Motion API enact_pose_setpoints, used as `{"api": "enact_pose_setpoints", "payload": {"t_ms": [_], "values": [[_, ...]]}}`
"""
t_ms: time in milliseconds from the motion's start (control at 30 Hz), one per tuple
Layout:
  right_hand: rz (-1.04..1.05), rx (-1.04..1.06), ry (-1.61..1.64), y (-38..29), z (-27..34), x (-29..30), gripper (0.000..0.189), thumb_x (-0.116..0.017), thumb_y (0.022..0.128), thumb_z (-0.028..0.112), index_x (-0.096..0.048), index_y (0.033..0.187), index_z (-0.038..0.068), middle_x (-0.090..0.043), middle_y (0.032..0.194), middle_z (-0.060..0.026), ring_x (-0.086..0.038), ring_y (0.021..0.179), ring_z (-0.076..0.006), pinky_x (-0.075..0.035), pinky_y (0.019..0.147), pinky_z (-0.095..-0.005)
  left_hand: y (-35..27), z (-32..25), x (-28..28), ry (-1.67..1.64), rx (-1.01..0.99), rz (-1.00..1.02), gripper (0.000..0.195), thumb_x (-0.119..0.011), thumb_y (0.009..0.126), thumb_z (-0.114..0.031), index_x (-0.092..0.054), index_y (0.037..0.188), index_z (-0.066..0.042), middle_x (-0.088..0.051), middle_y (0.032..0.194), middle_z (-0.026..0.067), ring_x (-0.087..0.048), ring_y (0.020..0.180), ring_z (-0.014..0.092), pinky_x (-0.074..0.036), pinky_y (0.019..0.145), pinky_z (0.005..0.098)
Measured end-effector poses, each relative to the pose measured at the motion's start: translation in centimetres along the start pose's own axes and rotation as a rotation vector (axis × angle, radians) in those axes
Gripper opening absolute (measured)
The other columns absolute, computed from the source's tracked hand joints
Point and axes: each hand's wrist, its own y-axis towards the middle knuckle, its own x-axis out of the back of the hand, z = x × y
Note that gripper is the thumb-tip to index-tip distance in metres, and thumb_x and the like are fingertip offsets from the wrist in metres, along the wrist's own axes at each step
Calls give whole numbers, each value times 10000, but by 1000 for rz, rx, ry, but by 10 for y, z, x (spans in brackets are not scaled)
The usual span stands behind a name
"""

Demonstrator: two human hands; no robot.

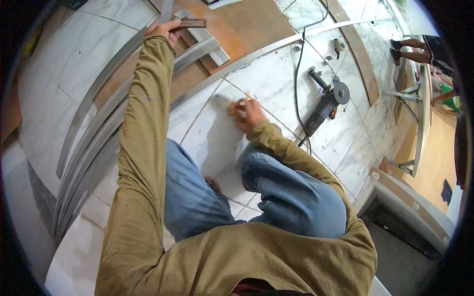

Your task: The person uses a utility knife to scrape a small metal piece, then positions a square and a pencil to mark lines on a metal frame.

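At the upper left, my left hand [163, 30] grips a short dark brown bar [192, 23] above a joint of bare metal tubes [202, 48]. Its fingers also come close to a flat metal length [167, 11]; contact is unclear. My right hand [251, 115] is low over the white tiled floor, its fingers curled around a small orange-brown object [237, 110]. Blur hides what that object is. A pale blurred patch [222, 100] shows just beyond it. Right of this hand, an angle grinder [326, 107] with a cutting disc lies on the tiles.
Long metal tubes [89, 137] run along my left side. A black cable [297, 74] crosses the floor to the grinder. A tape measure [338, 46] and a wooden plank [357, 55] lie farther off. Another person's legs [413, 51] stand by a trestle table [418, 96] at right.
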Motion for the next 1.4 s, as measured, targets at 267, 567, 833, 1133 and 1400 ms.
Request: {"api": "enact_pose_setpoints", "payload": {"t_ms": [267,567,833,1133,1400], "values": [[-191,-338,-336,-17,-135,103,660,-776,648,249,-522,1201,-7,-552,1042,-268,-569,951,-439,-499,826,-485,78,38,43,6,-10,-103,394,-662,860,-25,-583,1242,-81,-665,977,98,-620,910,227,-525,726,436],[-445,-480,109,8,-135,129,220,-598,943,212,-686,1047,38,-686,805,-106,-639,694,-184,-495,641,-293,44,53,32,850,-73,212,427,-747,793,7,-641,1201,-63,-638,768,15,-608,715,134,-510,609,314],[-279,-211,599,105,-54,118,293,-520,946,74,-632,1216,80,-685,820,-52,-616,633,-87,-513,602,-239,18,97,32,1427,-390,52,319,-659,877,-394,-706,1110,-181,-709,1004,117,-672,927,290,-524,828,406],[-242,-196,569,144,-25,97,202,-653,897,131,-693,1066,27,-723,846,-100,-707,730,-139,-554,675,-259,8,104,33,1525,-590,7,312,-623,875,-385,-685,1131,-217,-671,976,108,-648,932,320,-521,830,426],[-292,7,358,184,13,82,144,-678,864,162,-659,951,48,-708,820,-146,-717,756,-271,-560,682,-345,-7,98,25,1544,-643,-41,334,-624,873,-421,-685,1161,-263,-662,941,115,-628,945,341,-508,830,419]]}}
